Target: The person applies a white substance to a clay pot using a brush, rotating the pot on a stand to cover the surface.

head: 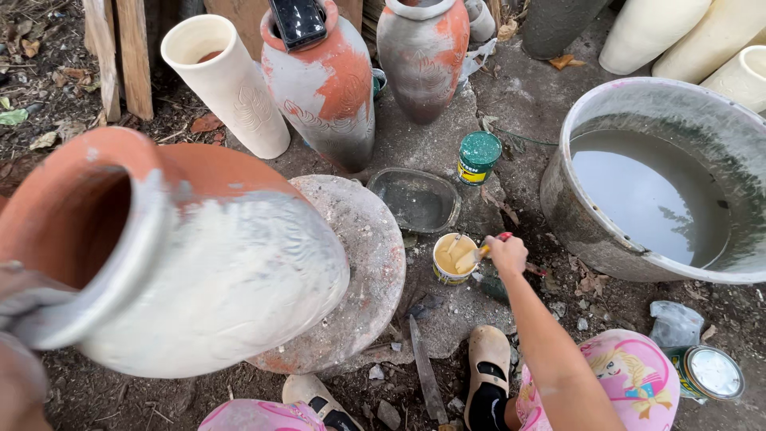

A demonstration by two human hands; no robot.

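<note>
We dip a paintbrush (477,253), clenched in our right hand (506,254), into the cream paint can (452,258). Left of the can, our left hand (24,307) grips the rim of the tilted terracotta pot (183,255), mouth facing left.

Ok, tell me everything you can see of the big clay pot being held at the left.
The big clay pot is terracotta, round-bodied with a wide dark mouth and thick rim. Pale grey-white coating covers most of its belly and rim; the shoulder is bare orange. Faint relief patterns show under the coating. It is tilted, mouth toward the left, its base resting on a round stone slab. The left hand, coated grey, grips the rim.
</note>
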